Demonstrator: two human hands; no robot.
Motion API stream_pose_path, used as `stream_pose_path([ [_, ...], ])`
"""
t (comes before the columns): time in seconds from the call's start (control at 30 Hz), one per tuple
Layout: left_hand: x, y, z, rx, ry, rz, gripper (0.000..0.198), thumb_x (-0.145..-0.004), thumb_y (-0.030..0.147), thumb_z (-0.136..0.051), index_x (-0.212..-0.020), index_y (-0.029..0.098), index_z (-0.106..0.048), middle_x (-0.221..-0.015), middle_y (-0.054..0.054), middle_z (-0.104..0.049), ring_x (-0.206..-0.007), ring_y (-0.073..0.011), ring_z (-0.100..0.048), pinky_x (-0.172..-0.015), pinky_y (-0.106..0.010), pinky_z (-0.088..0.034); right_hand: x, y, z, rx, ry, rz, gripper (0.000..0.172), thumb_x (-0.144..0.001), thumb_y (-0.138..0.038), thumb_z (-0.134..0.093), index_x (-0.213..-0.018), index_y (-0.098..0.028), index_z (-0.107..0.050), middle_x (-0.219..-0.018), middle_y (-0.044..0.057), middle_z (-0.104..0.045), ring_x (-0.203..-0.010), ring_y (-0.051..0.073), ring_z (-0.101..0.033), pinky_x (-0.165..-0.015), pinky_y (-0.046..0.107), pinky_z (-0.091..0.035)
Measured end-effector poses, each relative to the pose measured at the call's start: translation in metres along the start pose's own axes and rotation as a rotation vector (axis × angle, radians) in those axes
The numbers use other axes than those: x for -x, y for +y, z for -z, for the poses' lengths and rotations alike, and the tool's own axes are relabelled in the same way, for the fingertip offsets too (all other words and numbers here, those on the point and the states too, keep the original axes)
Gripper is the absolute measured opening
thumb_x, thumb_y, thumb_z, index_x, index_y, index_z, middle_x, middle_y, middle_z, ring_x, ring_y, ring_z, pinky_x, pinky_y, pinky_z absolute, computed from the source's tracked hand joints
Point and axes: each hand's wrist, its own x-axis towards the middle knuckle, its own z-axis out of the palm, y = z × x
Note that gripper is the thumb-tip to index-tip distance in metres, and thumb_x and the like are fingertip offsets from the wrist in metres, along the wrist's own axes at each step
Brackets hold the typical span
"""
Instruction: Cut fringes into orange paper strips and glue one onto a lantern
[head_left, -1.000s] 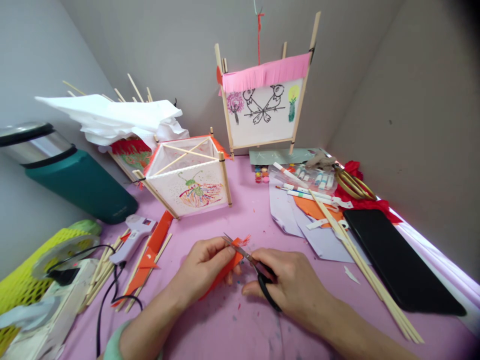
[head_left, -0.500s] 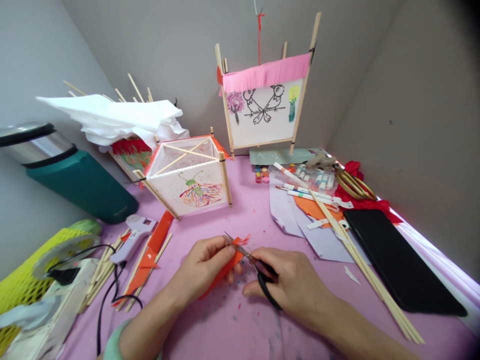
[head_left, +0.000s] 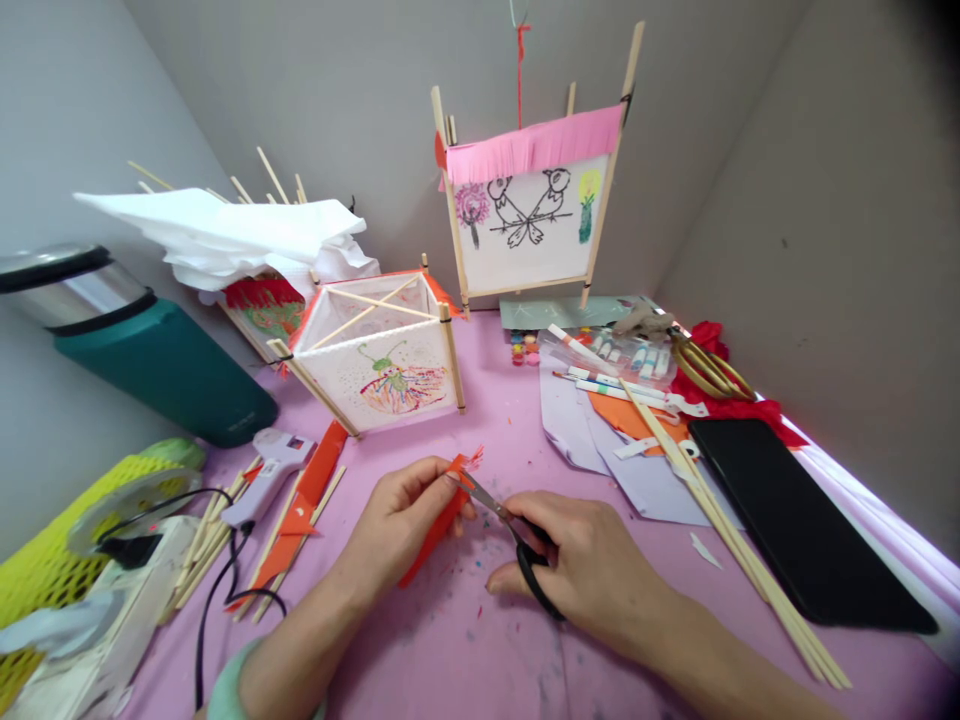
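Note:
Near the middle of the pink table, my left hand (head_left: 407,518) pinches a folded strip of orange paper (head_left: 437,541), whose upper end is cut into a thin fringe. My right hand (head_left: 574,556) has its fingers through the black handles of a pair of scissors (head_left: 486,497). The scissor blades point left and meet the paper beside my left fingertips. Behind my hands stands a stick-framed paper lantern (head_left: 405,385) with an insect drawing. Another lantern (head_left: 536,225), with two birds and a pink fringe, hangs from a red string.
At the left are a teal bottle (head_left: 165,365), a glue gun (head_left: 266,476) with a black cord, and orange paper (head_left: 295,510) with sticks. At the right lie a black phone (head_left: 795,520), wooden sticks (head_left: 720,520), markers, purple paper (head_left: 645,490) and gold-handled scissors (head_left: 709,367).
My left hand has shifted slightly left and up with the orange strip. The strip's fringed tip has moved left against the scissor blades. My right hand stays almost in place.

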Motion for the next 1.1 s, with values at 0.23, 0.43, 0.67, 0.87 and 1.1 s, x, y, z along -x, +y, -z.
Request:
stream_pose_path([
  [0.23,0.0004,0.0015,-0.002,0.003,-0.003,0.004,0.023,-0.078,0.038,-0.061,-0.072,0.015,-0.06,-0.064,0.0,-0.065,-0.053,-0.0097,-0.055,-0.054,-0.021,-0.043,0.0002,-0.0005,-0.0005,-0.001,0.001,-0.002,0.031,-0.073,-0.048,-0.07,-0.084,-0.021,-0.059,-0.07,-0.003,-0.06,-0.059,0.012,-0.049,-0.056,0.022,-0.029],
  [0.43,0.0008,0.0015,-0.0032,-0.012,-0.015,0.007,0.023,-0.079,0.037,-0.06,-0.072,0.015,-0.06,-0.065,-0.001,-0.066,-0.053,-0.0096,-0.055,-0.054,-0.021,-0.043,-0.001,-0.0038,0.0001,-0.015,0.001,-0.021,0.029,-0.074,-0.047,-0.071,-0.083,-0.022,-0.061,-0.068,-0.004,-0.06,-0.057,0.011,-0.049,-0.054,0.021,-0.028],
  [0.67,0.0006,0.0014,-0.0024,-0.018,-0.02,0.0,0.024,-0.079,0.037,-0.06,-0.071,0.015,-0.06,-0.065,-0.001,-0.066,-0.053,-0.0095,-0.055,-0.054,-0.021,-0.043,0.0005,0.0005,-0.0032,-0.006,0.03,0.0,0.029,-0.073,-0.047,-0.072,-0.081,-0.021,-0.061,-0.066,-0.005,-0.06,-0.055,0.01,-0.049,-0.053,0.021,-0.027],
  [0.87,0.0025,0.0016,-0.0015,-0.021,-0.016,0.023,0.025,-0.079,0.039,-0.061,-0.071,0.015,-0.06,-0.065,-0.001,-0.065,-0.052,-0.0093,-0.055,-0.053,-0.021,-0.042,0.001,0.0056,-0.0048,0.011,0.059,0.029,0.025,-0.074,-0.043,-0.073,-0.087,-0.022,-0.064,-0.066,-0.004,-0.062,-0.055,0.011,-0.05,-0.053,0.022,-0.027],
  [1.1,0.0024,0.0021,-0.001,-0.036,-0.03,0.026,0.025,-0.078,0.039,-0.06,-0.069,0.015,-0.059,-0.065,-0.001,-0.065,-0.052,-0.0095,-0.054,-0.053,-0.021,-0.042,0.0009,0.0039,-0.0044,0.004,0.044,0.017,0.027,-0.073,-0.044,-0.073,-0.088,-0.023,-0.064,-0.067,-0.004,-0.063,-0.057,0.011,-0.052,-0.054,0.022,-0.029],
])
